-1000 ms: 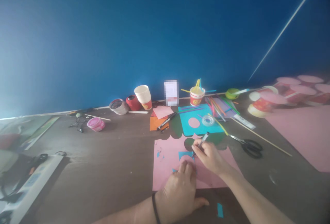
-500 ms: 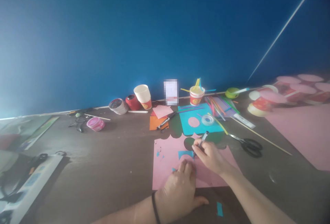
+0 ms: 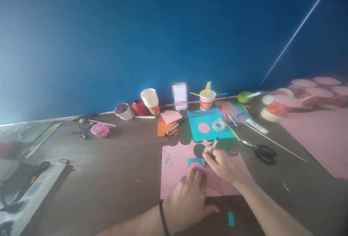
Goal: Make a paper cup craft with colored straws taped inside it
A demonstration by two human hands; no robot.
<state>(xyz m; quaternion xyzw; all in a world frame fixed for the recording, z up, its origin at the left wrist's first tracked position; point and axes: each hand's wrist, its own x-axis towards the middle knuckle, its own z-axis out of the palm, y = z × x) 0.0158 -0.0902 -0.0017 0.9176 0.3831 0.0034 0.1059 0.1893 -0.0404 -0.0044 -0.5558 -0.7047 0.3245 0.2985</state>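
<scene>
My right hand (image 3: 224, 163) is closed around a pen (image 3: 214, 146), its upper end pointing up and away. The pen's lower end is at the right edge of a small piece of blue paper (image 3: 195, 161). On that blue piece lies a pink paper circle (image 3: 196, 166), partly covered by my left hand (image 3: 189, 192). The left fingertips press down on the circle, with the thumb stretched out to the right. Under both hands is a pink paper sheet (image 3: 174, 185) with scalloped cutouts along its far edge. A dark band (image 3: 163, 218) is around my left wrist.
Black-handled scissors (image 3: 262, 152) lie to the right, near a thin stick (image 3: 274, 140). Behind are a blue sheet (image 3: 198, 136) with a tape roll (image 3: 218, 125), stacked paper cups (image 3: 150, 100) and a cup of coloured strips (image 3: 207, 102). A power strip (image 3: 35, 196) lies at left.
The view has shifted very slightly. Both hands keep nearly the same place, the left on the pink circle and the right with the pen.
</scene>
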